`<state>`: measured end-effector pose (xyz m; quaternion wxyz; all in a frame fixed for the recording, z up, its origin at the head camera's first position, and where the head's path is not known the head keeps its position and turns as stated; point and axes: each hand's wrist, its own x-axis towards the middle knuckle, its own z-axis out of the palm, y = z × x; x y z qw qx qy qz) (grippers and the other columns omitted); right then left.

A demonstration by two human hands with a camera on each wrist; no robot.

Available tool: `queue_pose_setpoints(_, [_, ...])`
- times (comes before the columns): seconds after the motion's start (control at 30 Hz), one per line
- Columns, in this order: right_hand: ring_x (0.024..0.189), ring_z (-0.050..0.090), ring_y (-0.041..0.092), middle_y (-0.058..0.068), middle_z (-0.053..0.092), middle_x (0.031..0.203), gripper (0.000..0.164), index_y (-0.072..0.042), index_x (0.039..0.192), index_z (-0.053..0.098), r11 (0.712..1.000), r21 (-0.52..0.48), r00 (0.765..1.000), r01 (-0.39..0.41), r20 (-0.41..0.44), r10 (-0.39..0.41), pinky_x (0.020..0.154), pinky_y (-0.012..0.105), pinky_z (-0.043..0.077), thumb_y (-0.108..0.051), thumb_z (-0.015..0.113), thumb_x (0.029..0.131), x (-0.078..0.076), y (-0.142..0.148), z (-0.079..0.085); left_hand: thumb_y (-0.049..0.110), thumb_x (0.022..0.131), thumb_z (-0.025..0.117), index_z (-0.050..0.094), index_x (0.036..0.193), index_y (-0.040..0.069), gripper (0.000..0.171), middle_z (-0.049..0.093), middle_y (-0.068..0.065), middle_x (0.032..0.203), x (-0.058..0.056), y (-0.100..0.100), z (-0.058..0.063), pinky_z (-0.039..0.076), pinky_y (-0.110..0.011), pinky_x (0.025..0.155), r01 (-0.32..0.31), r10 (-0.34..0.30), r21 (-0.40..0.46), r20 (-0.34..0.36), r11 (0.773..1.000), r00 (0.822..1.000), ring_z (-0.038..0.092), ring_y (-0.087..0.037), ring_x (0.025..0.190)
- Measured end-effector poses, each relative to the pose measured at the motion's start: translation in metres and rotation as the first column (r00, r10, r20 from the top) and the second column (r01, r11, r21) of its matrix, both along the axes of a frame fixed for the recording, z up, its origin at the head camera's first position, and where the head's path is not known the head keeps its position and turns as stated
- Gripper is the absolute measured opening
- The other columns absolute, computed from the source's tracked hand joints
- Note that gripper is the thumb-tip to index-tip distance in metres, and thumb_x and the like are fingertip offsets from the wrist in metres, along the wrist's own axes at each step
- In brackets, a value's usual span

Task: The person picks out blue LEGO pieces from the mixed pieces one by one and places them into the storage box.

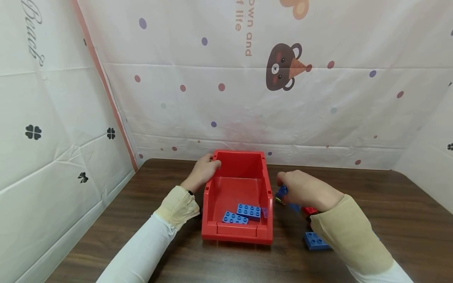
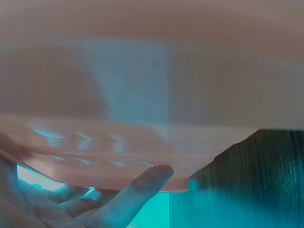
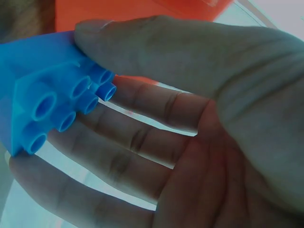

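Beside the red bin (image 1: pixel 236 232), a blue brick (image 3: pixel 46 84) in the right hand (image 1: pixel 307 188)
Thumb and fingers pinch the brick; the left hand (image 1: pixel 203 172) grips the bin's side. Likely light, stiff and slick, the brick is best held across opposite sides.

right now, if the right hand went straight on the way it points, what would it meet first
Probably the right wall of the red bin, though the right hand, gripping a blue block, might pass over it; depth is unclear.
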<state>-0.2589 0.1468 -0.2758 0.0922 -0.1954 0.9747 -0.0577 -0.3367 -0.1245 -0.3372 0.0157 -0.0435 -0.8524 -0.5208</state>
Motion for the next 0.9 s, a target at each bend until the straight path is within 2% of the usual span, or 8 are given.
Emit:
queue_pose_setpoints(0.13, [0.074,0.06,0.016,0.008,0.066,0.092,0.041,-0.006,0.109,0.061,1.0,0.013,0.999,-0.011,-0.034,0.011,0.068,0.038,0.061,-0.015,0.08,0.074,-0.002,-0.002,0.006,0.02,0.091,0.045,0.052,0.116,0.005,0.03,0.062,-0.014,0.105,0.0,0.0,0.0,0.061,-0.036,0.067,0.006,-0.006,0.002,0.006,1.0,1.0,0.065,-0.033,0.088])
queue_pose_setpoints(0.43, [0.074,0.06,0.015,0.007,0.065,0.091,0.043,-0.006,0.107,0.061,0.999,-0.035,0.998,-0.011,-0.068,0.008,0.064,0.035,0.061,-0.015,0.082,0.07,0.0,-0.003,0.012,0.019,0.09,0.045,0.053,0.115,0.004,0.03,0.062,-0.015,0.105,-0.001,0.0,0.0,0.061,-0.035,0.065,0.004,-0.004,0.006,0.007,1.0,1.0,0.065,-0.035,0.087])
queue_pose_setpoints(0.63, [0.076,0.06,0.016,0.009,0.066,0.095,0.043,-0.004,0.11,0.061,0.999,-0.042,0.997,-0.007,-0.073,0.004,0.067,0.037,0.061,-0.016,0.08,0.073,0.001,-0.001,0.018,0.019,0.09,0.045,0.052,0.115,0.004,0.03,0.062,-0.015,0.106,0.0,0.0,0.0,0.061,-0.036,0.065,0.003,-0.003,0.006,0.004,1.0,1.0,0.066,-0.035,0.087])
queue_pose_setpoints(0.9, [0.078,0.058,0.019,0.009,0.063,0.094,0.04,-0.003,0.11,0.058,0.994,-0.112,0.997,-0.018,-0.082,0.009,0.068,0.037,0.06,-0.014,0.077,0.077,0.0,-0.005,0.033,0.019,0.09,0.045,0.052,0.116,0.005,0.031,0.062,-0.014,0.107,0.001,0.0,0.0,0.061,-0.037,0.066,0.002,-0.002,0.003,0.001,1.0,1.0,0.066,-0.034,0.088])
